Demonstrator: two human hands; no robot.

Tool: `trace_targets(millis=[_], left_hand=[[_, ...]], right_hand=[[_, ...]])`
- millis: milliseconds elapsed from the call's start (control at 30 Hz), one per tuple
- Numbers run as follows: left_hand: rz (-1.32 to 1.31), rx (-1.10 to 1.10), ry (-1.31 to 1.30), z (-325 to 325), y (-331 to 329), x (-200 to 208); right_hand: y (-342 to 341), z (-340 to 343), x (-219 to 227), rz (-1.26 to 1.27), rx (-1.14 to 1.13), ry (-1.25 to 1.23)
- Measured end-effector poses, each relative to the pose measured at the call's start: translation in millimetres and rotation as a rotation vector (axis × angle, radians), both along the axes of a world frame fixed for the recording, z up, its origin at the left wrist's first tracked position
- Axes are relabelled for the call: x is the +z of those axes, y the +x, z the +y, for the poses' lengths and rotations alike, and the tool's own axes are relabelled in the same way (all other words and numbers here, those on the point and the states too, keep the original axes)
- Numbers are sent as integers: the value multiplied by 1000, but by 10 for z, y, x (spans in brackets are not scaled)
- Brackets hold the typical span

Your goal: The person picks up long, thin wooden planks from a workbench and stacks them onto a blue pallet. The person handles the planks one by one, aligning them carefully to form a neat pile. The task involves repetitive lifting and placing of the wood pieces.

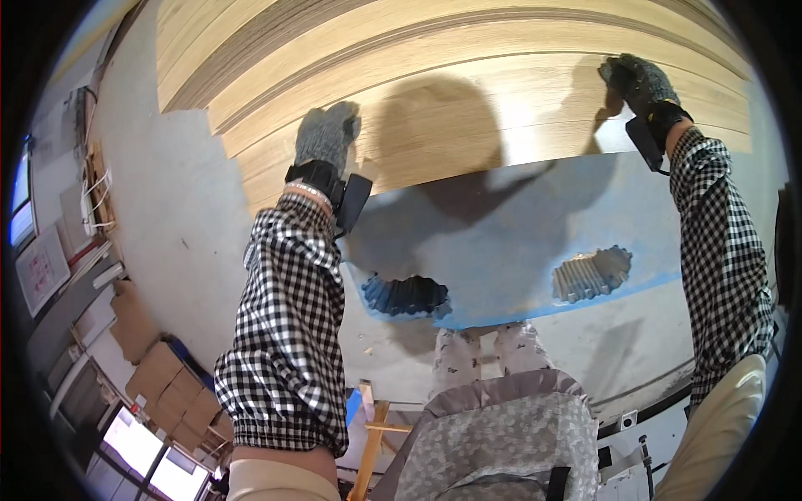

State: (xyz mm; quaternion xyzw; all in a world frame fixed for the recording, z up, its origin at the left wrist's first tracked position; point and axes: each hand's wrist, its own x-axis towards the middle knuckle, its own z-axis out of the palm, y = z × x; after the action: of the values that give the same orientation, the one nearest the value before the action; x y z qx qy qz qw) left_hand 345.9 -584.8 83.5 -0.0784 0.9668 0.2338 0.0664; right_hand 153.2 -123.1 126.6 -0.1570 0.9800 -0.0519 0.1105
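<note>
My left hand (327, 134), in a grey knit glove, rests on the nearest light wood-grain plank (535, 92), left of centre. Its fingers point away from me, foreshortened, and seem laid against the surface. Toward the plank's right end, my right hand (642, 83) in a darker-looking grey glove touches it, fingers bent forward and partly in shade. Neither hand shows a thing held between its fingers. More planks (376, 37) with darker brown stripes lie beyond, side by side. Black devices (355, 204) are strapped at both wrists.
A bluish sheet (501, 242) lies between me and the planks, with two ridged, scalloped-edged patches, a dark one (405, 296) and a paler one (591, 274). Grey floor (167, 200) spreads leftward. Cardboard (171, 388) stands at lower left; a wooden frame (370, 451) is near my legs.
</note>
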Motion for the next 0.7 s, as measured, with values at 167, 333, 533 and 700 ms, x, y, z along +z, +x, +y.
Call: trace_targets(millis=[167,333,533,700], left_hand=[[44,-10,146,-148,-44,-161],[-108,131,148,-58,20,-45],[31,36,170,630,560,408],[-437,-234,305,762,2484,462]], right_hand=[[-93,119,-233,88,40,-32],[-121,183,-355,-30,-18,-272],[752,360,-583,-474,-248,-1215],[3315,398,-634,-455,261,-288]])
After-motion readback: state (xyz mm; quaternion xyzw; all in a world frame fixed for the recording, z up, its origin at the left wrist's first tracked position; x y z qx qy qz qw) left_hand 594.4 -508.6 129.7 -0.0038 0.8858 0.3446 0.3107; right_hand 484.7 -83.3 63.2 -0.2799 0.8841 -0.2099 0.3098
